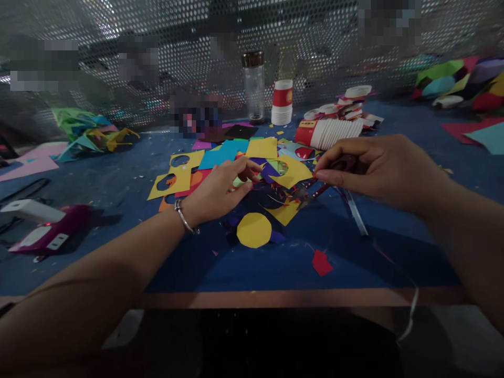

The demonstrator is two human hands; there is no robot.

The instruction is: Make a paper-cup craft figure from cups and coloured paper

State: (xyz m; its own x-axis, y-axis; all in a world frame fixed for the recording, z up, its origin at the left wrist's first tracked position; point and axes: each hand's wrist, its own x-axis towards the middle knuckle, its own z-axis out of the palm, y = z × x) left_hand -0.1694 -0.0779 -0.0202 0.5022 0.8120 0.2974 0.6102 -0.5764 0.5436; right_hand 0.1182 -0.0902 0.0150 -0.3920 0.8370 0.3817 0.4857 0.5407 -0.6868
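Observation:
My left hand (222, 189), with a silver bracelet at the wrist, hovers over or rests on paper scraps, its fingers apart and curved. My right hand (366, 168) is closed round dark-handled scissors (319, 191), whose blades point down and left towards the scraps and look blurred. Just below the left hand's fingers lies a yellow paper circle (254, 230). Between the hands is a curved yellow piece (293, 172), with another yellow scrap (285, 212) under it. Yellow sheets with round holes (179, 181) lie left of my left hand.
Stacked paper cups (328, 133) lie on their side behind my right hand, near upright cups (282, 102) and a clear bottle (254, 89). A purple power strip (59, 228) with a white plug sits left. A red scrap (322, 262) lies near the table's front edge (252, 299).

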